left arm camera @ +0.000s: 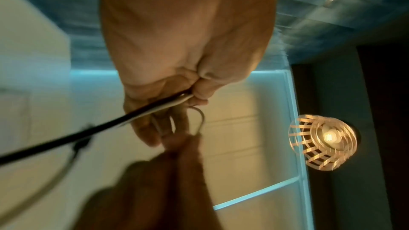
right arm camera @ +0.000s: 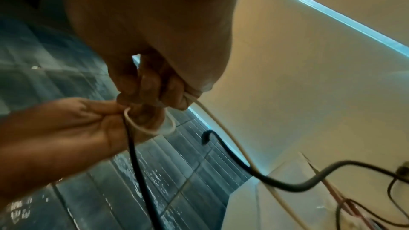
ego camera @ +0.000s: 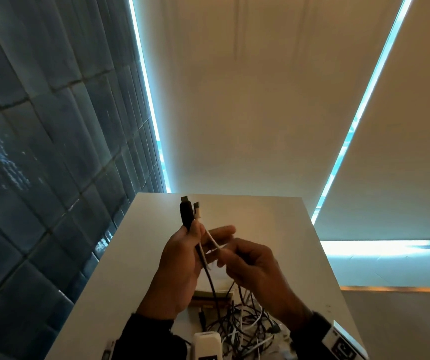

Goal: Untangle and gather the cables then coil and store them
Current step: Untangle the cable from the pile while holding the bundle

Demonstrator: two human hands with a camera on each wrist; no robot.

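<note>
Two cable ends, raised above the white table (ego camera: pixel 299 242): one black cable (ego camera: pixel 186 215) with a thick moulded plug, one thinner white cable (ego camera: pixel 197 211) with a small metal-tipped plug. Both are clamped side by side between thumb and fingers of the left hand (ego camera: pixel 180 261), plugs upward. The right hand (ego camera: pixel 250 266) pinches a small loop of the white cable close to the left fingers. Both leads trail down into the tangled pile of cables (ego camera: pixel 242 326) on the table's near edge. Handling, judged: light, limp, thin and smooth, so apt to slide through a loose pinch and to snag in the pile; plugs are the stiff part. Best held on the cord just behind the plug, drawn out slowly. Markings: no brand or writing legible on cables or plugs.
</note>
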